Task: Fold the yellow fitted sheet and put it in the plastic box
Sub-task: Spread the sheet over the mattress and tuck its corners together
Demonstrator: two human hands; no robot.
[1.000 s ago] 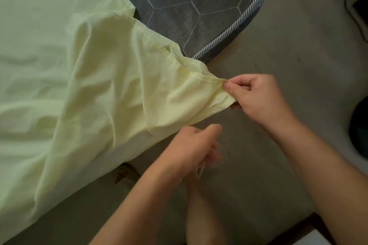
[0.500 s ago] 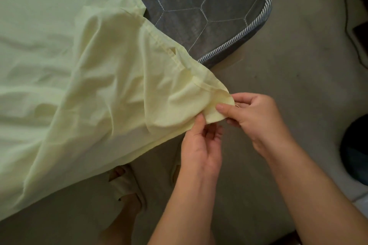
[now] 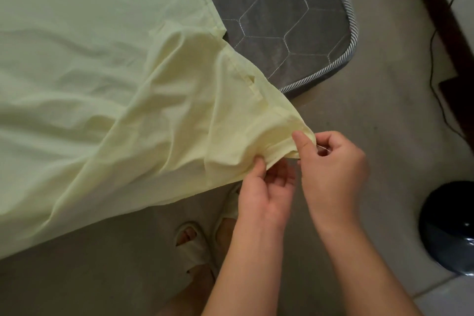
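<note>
The yellow fitted sheet lies spread over most of the mattress, wrinkled and rumpled along its near side. One corner of it is lifted clear of the mattress corner and drawn out toward the person, so that it hangs above the floor in a loose, tapering fold.

The right hand grasps the very tip of that corner: its thumb lies on top of the cloth and the curled fingers close beneath it. A thin thread shows between those fingers. Just beside it, the left hand is turned palm up under the hem, its thumb pressing the cloth from above and its fingers tucked below, so it pinches the edge as well. The two hands nearly touch.

Where the sheet is peeled back, the mattress shows grey quilting stitched in hexagons and a striped piped rim round its corner. Below the hands, on the floor, stand the person's feet in pale open-toed slippers. To the right sits a dark round object, well apart from the bed, and a thin black cable trails along the floor near a dark wooden edge.
</note>
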